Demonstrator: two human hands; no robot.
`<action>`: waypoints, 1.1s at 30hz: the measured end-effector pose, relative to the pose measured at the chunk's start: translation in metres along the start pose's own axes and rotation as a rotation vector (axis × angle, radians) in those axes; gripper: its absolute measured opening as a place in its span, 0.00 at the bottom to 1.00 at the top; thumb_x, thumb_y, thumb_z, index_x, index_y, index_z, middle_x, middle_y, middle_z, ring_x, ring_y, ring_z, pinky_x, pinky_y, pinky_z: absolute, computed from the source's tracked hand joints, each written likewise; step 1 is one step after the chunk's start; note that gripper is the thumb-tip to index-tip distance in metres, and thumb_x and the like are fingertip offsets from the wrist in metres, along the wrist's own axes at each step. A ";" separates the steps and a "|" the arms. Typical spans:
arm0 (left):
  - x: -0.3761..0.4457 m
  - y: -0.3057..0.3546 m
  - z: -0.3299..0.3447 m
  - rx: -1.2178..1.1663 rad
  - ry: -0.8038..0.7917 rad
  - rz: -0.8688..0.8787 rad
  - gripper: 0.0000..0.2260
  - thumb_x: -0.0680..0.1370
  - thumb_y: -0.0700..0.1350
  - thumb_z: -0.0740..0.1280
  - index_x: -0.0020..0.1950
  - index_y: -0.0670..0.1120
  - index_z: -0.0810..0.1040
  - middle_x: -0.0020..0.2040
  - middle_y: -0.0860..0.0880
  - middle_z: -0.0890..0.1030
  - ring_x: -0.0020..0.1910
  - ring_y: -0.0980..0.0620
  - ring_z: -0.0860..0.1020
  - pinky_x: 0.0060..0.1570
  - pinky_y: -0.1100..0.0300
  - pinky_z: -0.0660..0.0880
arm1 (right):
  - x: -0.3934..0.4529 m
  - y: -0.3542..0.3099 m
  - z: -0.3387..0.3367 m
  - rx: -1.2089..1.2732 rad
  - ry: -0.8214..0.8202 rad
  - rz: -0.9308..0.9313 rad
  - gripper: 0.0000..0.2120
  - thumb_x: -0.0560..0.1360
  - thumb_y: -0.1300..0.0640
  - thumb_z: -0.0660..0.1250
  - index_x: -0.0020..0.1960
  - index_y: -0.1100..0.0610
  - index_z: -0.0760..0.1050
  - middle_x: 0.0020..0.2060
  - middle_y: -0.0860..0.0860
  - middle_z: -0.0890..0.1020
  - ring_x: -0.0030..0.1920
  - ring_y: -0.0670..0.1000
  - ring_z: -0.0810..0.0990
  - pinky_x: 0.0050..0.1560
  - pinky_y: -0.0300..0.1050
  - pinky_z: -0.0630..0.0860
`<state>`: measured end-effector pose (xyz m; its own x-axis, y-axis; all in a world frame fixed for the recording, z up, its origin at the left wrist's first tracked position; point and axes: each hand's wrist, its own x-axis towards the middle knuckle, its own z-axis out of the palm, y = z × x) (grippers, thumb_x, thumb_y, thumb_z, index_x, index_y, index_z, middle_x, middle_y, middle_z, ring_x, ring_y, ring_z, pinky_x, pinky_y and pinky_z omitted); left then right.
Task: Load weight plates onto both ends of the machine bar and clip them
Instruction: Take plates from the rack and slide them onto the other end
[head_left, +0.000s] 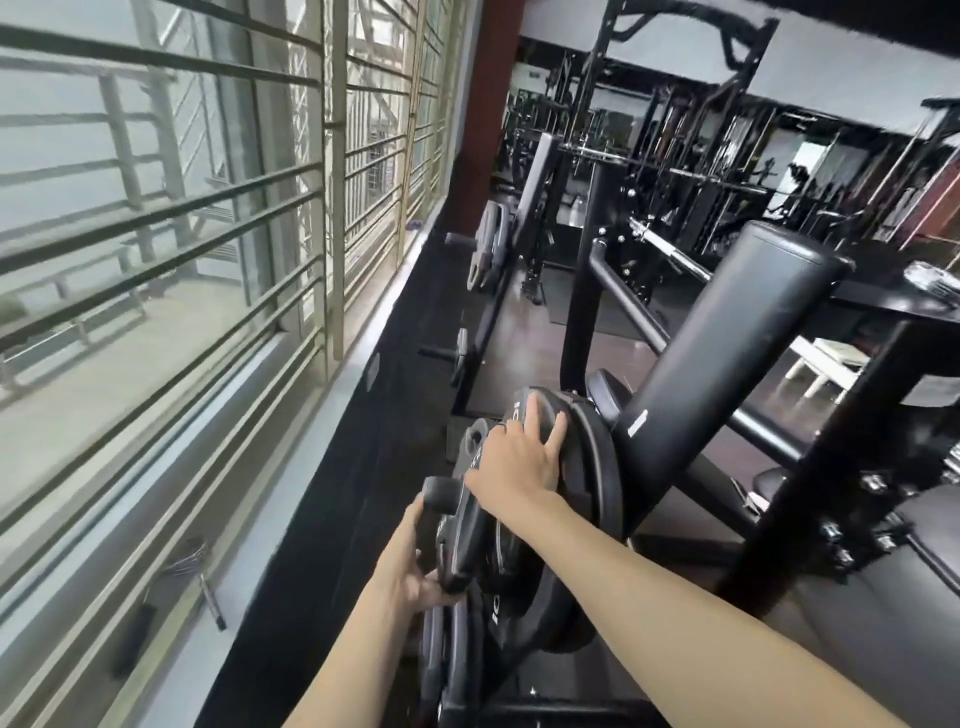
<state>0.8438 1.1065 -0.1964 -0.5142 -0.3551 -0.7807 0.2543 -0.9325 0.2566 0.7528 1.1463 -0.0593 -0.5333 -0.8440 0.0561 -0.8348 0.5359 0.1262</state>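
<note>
We are sliding a black round rubber weight plate (470, 519) along the black machine bar (440, 493), lower centre: left hand (410, 566) grips its lower rim, right hand (519, 462) presses flat-open. Next, push flush, then clip.

Weight plate (524, 566) under my grip: black, rubbery-looking coat, dull sheen, raised pale numerals. Larger plate (605, 467) behind it: same dark matt finish, smooth rim catching a faint highlight. Bar sleeve end (441, 493), centre of frame: dark, matt, looks like metal. Roller pad (727, 353), right of centre: black vinyl-like cover, smooth, soft gloss along its top edge. Machine frame (582, 291): black painted metal tube, satin. Window bars (156, 218), upper left: painted metal, dull grey. Sill (208, 525), lower left: smooth, pale, slightly glossy. Barbell (670, 249), upper right: bright chromed metal.
</note>
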 end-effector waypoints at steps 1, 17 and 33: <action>0.000 0.003 -0.004 0.032 -0.029 0.019 0.29 0.65 0.60 0.80 0.47 0.37 0.76 0.44 0.35 0.82 0.39 0.35 0.84 0.32 0.38 0.81 | -0.002 -0.006 0.002 0.076 0.024 0.007 0.23 0.78 0.44 0.64 0.68 0.56 0.74 0.73 0.54 0.72 0.81 0.59 0.42 0.74 0.68 0.33; -0.070 0.064 -0.015 0.035 -0.025 0.737 0.31 0.73 0.71 0.65 0.59 0.46 0.82 0.47 0.47 0.85 0.37 0.49 0.83 0.35 0.58 0.80 | -0.047 0.022 -0.025 1.460 -0.018 -0.074 0.27 0.72 0.54 0.74 0.67 0.42 0.71 0.62 0.43 0.81 0.61 0.46 0.81 0.64 0.50 0.77; -0.169 -0.168 0.173 0.500 -0.479 0.896 0.27 0.63 0.71 0.75 0.51 0.52 0.86 0.34 0.53 0.85 0.26 0.56 0.79 0.24 0.61 0.77 | -0.251 0.292 -0.095 1.576 0.442 0.288 0.16 0.71 0.40 0.71 0.58 0.39 0.78 0.56 0.40 0.84 0.59 0.42 0.81 0.67 0.48 0.72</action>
<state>0.7462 1.3119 -0.0085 -0.5994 -0.7973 0.0703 0.3879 -0.2125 0.8969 0.6560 1.5121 0.0579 -0.8369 -0.5129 0.1912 -0.1787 -0.0741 -0.9811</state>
